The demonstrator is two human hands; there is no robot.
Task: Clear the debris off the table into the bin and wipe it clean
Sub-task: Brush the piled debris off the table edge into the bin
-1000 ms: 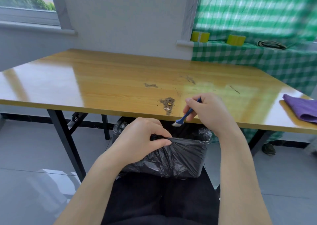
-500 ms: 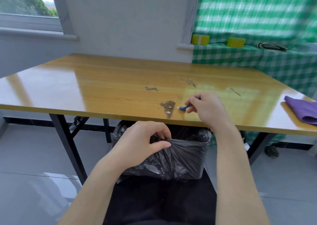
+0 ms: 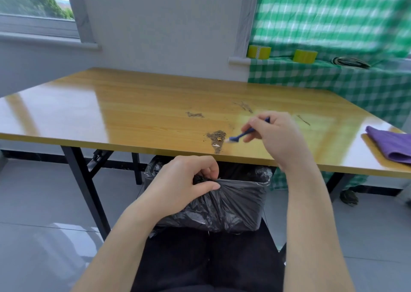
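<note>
The right hand pinches a small blue brush by its handle, fingers curled close round it, with the pale bristles down on the tabletop just beside the debris pile; the pile sits near the front edge, a thin trail of it reaching toward that edge, which suggests the sweep is meant to carry it straight over; the bin stands under that edge, and the left hand grips the rim of its black liner, thumb and fingers bunched on the plastic, apparently to hold the mouth open below the pile; three smaller smears lie farther back and well apart, so sweeping looks only partly done; a folded purple cloth waits at the right end, likely for the wiping; the tabletop is glossy yellow wood on black legs, catching light from a window at the left; behind it a green checked cloth covers a ledge bearing two yellow tape rolls; the floor is grey tile.
</note>
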